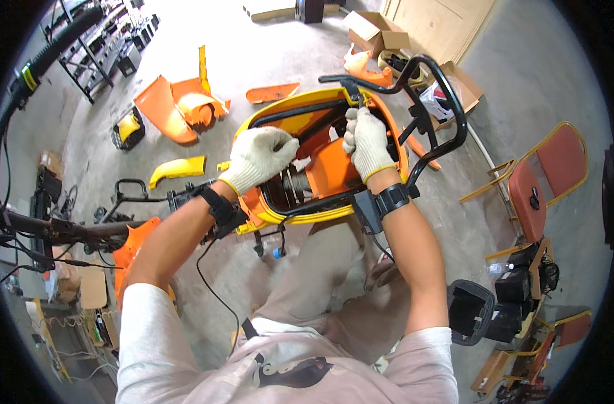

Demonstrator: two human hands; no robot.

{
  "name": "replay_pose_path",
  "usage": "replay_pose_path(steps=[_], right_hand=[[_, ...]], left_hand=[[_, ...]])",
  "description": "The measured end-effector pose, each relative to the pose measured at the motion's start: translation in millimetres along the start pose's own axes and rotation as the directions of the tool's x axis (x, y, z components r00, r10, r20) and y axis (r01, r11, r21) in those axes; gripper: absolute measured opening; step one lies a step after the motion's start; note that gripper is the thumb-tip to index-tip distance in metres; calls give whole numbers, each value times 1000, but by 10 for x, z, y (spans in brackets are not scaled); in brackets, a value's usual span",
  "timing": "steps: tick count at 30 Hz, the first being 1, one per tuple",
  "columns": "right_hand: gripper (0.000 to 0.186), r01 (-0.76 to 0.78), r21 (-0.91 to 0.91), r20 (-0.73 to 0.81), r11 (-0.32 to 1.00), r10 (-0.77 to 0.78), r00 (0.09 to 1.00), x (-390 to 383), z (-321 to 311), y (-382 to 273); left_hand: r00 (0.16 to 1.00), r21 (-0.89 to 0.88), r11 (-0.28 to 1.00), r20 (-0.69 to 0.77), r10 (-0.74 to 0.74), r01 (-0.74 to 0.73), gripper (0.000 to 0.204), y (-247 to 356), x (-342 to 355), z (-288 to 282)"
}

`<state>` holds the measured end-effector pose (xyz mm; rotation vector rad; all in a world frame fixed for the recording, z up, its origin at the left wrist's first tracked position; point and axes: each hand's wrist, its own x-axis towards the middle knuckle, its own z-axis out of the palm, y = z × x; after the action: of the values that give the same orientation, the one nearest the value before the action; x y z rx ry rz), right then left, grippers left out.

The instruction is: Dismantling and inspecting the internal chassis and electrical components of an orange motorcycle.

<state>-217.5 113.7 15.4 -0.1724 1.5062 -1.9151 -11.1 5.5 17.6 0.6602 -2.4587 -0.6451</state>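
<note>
A yellow and orange scooter body (307, 217) with a black-rimmed opening lies in front of me. Both my hands wear white knit gloves with yellow cuffs. At the left of the opening, my left hand (258, 156) is curled, thumb and fingers drawn together; whatever they hold, if anything, does not show. My right hand (369, 141) is closed at the opening's far right end, beside a metal bracket (354, 96); what its fingers grip is hidden. Between my hands, an orange panel (334, 168) and a coil spring (295, 182) show inside the opening.
A black tube rack (460, 121) juts from the scooter's right end. Loose orange panels (165, 111) and a yellow fender piece (178, 170) lie on the floor. Cardboard boxes (378, 34) stand at the back, red chairs (528, 202) at right, and a black seat bucket (470, 313) sits low right.
</note>
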Motion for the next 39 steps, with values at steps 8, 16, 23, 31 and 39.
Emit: replay_pose_path(steps=[8,16,23,31,39], right_hand=[[39,118,-67,120,991,-109,987,-145,-114,-120],[38,30,-448,127,894,31,991,-110,-251,-474],[36,-2,-443,152,897,77,985,-31,-322,-430],[37,-40,-503,141,863,127,982,-38,-324,-490],[37,-62,-484,143,873,149,978,-51,-346,-450]], left_hand=[[999,39,998,14,47,-48,27,-10,2,-28],[999,25,999,24,22,-22,34,29,-1,-49],[999,16,1000,25,24,-25,31,17,4,-52],[999,-6,1000,35,5,-5,30,12,1,-55],[999,-4,999,7,35,-35,30,-10,-10,-30]])
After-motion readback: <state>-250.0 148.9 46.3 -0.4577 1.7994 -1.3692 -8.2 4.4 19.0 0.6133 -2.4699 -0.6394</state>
